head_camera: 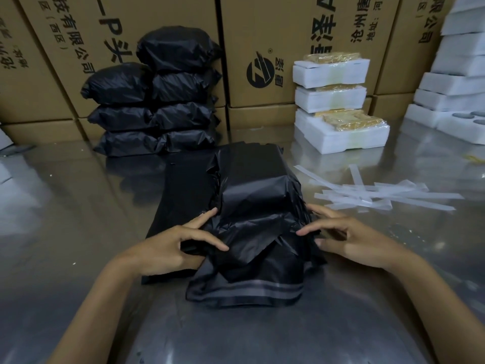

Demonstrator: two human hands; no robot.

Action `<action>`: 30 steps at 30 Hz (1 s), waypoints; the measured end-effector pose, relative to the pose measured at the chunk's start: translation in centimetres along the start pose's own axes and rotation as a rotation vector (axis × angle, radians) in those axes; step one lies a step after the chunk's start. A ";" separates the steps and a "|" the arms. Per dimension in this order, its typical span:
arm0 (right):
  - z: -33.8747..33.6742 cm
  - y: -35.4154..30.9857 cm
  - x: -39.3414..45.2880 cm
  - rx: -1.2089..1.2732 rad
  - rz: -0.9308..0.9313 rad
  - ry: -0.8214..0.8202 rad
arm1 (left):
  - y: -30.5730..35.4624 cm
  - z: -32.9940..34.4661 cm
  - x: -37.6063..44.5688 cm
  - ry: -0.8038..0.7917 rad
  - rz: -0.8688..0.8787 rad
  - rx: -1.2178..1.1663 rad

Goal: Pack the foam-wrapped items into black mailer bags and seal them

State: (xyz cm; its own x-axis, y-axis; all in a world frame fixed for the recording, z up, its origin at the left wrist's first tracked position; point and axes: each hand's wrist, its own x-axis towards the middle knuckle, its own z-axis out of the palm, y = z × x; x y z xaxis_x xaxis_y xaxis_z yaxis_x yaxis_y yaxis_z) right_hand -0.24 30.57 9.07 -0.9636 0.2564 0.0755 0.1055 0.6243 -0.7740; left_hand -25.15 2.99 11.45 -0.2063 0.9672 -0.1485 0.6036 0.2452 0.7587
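A filled black mailer bag lies lengthwise in the middle of the steel table. Its open flap with the grey adhesive strip points toward me. My left hand pinches the bag's loose plastic on the left side between thumb and fingers. My right hand pinches the crumpled plastic on the right side the same way. The wrapped item inside is hidden by the bag. Three foam-wrapped items are stacked at the back right.
A flat pile of empty black bags lies under the filled bag, to its left. Several packed bags are stacked at the back against cardboard boxes. Peeled white strips litter the right side. White foam trays pile up far right.
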 end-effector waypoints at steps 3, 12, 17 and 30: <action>0.5 0.0 0.3 0.081 -0.007 0.117 | 0.8 0.8 0.5 0.320 0.114 -0.072; 0.4 -2.0 4.8 0.759 0.145 0.571 | 3.1 -0.4 6.3 0.782 0.029 -0.729; 0.7 -2.6 4.9 1.037 0.028 0.512 | 3.8 -2.6 9.0 0.761 0.049 -0.922; 2.0 -3.1 6.5 0.343 0.064 0.846 | 3.4 -2.8 9.2 0.630 -0.129 -0.984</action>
State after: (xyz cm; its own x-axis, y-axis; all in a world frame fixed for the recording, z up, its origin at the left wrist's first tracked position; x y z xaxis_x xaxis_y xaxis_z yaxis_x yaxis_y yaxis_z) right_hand -7.37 28.79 10.70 -0.4430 0.8225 0.3566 -0.0560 0.3716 -0.9267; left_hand -27.13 12.50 14.44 -0.7333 0.6675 -0.1290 -0.2478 -0.0857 0.9650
